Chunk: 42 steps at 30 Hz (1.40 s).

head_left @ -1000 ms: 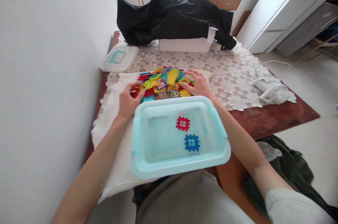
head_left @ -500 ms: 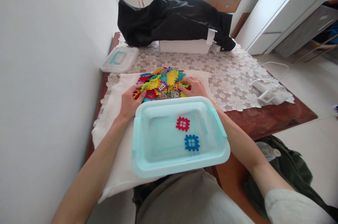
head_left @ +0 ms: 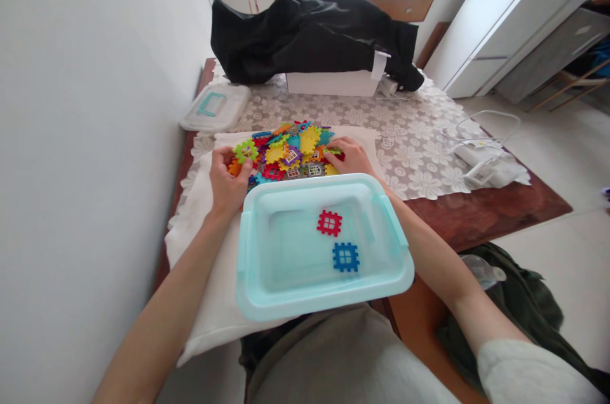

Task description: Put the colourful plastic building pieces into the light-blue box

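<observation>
My left hand [head_left: 229, 180] pinches a lime-green interlocking building block [head_left: 246, 150] with a window pattern, at the left side of a heap of colourful building blocks [head_left: 290, 155]. An orange block [head_left: 234, 167] shows beside its fingers. At the heap's right side, my right hand [head_left: 351, 156] has its thumb and fingers closed around a green block [head_left: 336, 152], partly hidden, with red showing under it. Nearer to me is a light-blue plastic bin [head_left: 290, 293]. Inside it lie a red window block [head_left: 329, 223] and a blue window block [head_left: 345, 257].
A clear lid with a teal handle [head_left: 216, 108] lies at the far left by the wall. Black cloth [head_left: 314, 35] covers a white box [head_left: 333, 84] at the back. White cloth [head_left: 195, 251] lies under the heap; a cable and white adapter [head_left: 481, 159] lie at right.
My left hand has lifted the lime-green block off the heap's left side, moving slightly left and tilting it up. My right hand has stayed nearly in place.
</observation>
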### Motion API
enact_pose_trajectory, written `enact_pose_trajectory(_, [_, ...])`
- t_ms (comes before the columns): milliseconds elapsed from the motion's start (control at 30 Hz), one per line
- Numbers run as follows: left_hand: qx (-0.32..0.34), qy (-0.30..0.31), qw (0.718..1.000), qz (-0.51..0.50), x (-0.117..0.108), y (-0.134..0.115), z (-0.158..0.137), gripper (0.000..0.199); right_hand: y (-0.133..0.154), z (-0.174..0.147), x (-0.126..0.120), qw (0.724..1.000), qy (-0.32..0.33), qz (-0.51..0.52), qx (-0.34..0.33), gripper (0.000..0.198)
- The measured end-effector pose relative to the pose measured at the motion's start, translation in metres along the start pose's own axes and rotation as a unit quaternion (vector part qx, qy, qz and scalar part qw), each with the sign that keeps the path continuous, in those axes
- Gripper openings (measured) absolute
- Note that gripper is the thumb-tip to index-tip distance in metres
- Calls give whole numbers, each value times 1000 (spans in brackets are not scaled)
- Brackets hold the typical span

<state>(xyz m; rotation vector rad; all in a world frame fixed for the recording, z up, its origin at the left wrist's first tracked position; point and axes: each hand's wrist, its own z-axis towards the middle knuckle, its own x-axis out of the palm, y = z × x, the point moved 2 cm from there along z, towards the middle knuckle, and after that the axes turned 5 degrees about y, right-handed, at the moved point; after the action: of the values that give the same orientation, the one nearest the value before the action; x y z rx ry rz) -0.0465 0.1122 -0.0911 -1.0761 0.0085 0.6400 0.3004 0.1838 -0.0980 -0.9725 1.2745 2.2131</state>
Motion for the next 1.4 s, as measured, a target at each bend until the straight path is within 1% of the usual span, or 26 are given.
enact_pose_trajectory(100, [2, 21, 1000, -19, 0, -3, -1, 55, 0, 0, 1, 1000, -5, 7, -3, 24])
enact_pose_trajectory(167, [3, 37, 999, -15, -1, -8, -1, 57, 0, 0, 1, 1000, -6, 9, -1, 23])
enact_pose_trajectory(333, [3, 71, 997, 12, -4, -16, -2, 37, -3, 1, 3, 1000, -5, 15, -1, 21])
enact_pose_trajectory(400, [0, 68, 998, 7, -4, -14, -2, 37, -3, 1, 4, 1000, -9, 15, -3, 21])
enact_pose_trajectory(567, [-17, 37, 999, -23, -2, -6, 0, 35, -2, 0, 6, 1000, -19, 13, -5, 22])
enact_pose_trajectory(667, [-22, 40, 997, -57, -1, -8, -1, 39, -2, -1, 6, 1000, -20, 17, -6, 22])
enact_pose_trajectory(800, [-33, 60, 992, -103, 0, -13, -2, 52, -2, -1, 6, 999, -17, 27, -3, 22])
enact_pose_trajectory(867, [-45, 72, 988, -127, 1, -16, -3, 56, -2, -1, 6, 999, -19, 26, 0, 22])
enact_pose_trajectory(967, [-56, 104, 985, -128, 2, -21, -3, 48, 0, -1, 5, 999, -21, 26, -1, 21])
enact_pose_trajectory(1100, [-36, 140, 988, -47, -2, -30, -3, 24, 2, -2, 4, 999, -17, 29, -1, 20])
enact_pose_trajectory(1200, [-32, 145, 989, -3, -4, -33, -2, 17, 4, -3, 4, 999, -19, 29, -3, 20])
enact_pose_trajectory(1300, [-42, 143, 989, -14, -5, -28, -1, 24, 5, -4, 4, 999, -21, 26, -2, 21])
enact_pose_trajectory(1400, [-40, 138, 987, -72, -5, -18, -1, 37, 6, -4, 4, 999, -19, 29, -3, 22])
